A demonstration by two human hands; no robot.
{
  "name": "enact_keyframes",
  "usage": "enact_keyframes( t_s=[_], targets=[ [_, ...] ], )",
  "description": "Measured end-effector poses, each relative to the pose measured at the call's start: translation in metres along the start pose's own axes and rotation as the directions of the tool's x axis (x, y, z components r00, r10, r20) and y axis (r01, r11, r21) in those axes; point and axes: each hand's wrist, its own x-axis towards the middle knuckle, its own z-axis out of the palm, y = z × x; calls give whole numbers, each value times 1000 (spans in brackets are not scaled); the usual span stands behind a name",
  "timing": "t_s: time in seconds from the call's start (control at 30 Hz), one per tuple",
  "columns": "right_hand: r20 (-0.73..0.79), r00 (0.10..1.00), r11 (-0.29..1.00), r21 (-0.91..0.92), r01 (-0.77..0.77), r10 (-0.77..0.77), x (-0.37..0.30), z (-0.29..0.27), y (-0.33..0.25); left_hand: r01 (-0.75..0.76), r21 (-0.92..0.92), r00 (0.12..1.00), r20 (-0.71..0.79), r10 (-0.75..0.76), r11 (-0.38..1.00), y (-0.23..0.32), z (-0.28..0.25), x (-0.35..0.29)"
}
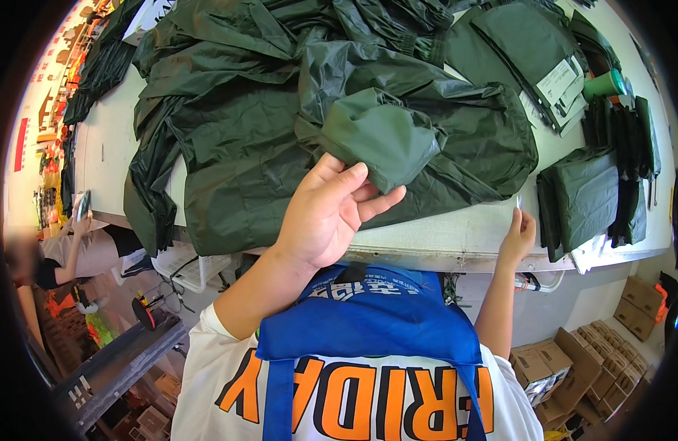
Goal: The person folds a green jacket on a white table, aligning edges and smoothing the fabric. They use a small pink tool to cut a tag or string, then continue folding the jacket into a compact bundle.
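A dark green coated-fabric garment [236, 169] lies spread and crumpled on the pale table. My left hand [326, 213] reaches over it, palm up, with the thumb and fingers closed on a raised, lighter green flap of fabric [383, 136]. Near the table's front edge, my right hand [520, 239] pinches a small, thin whitish thing [519, 201] upright between the fingertips. It is too small to name. The right fingers are just off the garment's right end.
Folded green garments with white labels [559, 84] lie at the back right, beside a green roll [605, 86]. Folded dark packets [581, 195] rest at the right. Cardboard boxes [545, 364] stand below on the right. Another person [60, 257] is at far left.
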Motion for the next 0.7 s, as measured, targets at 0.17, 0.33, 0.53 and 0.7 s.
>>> enact_keyframes(
  t_s=[0.17, 0.33, 0.53, 0.7],
  targets=[
    [-102, 897, 897, -161, 411, -429, -6, -11, -74, 5, 101, 1000, 26, -7, 995, -7, 1, 3],
    [98, 714, 616, 594, 517, -694, -51, -3, -232, 17, 167, 1000, -5, -16, 986, -11, 3, 1],
    [266, 580, 334, 943, 11, -770, -59, -17, -234, -13, 133, 1000, -22, 16, 991, -5, 5, -5],
    [764, 196, 630, 626, -460, -615, -25, 13, -165, -14, 35, 999, 49, 13, 999, 6, -14, -14]
  ],
)
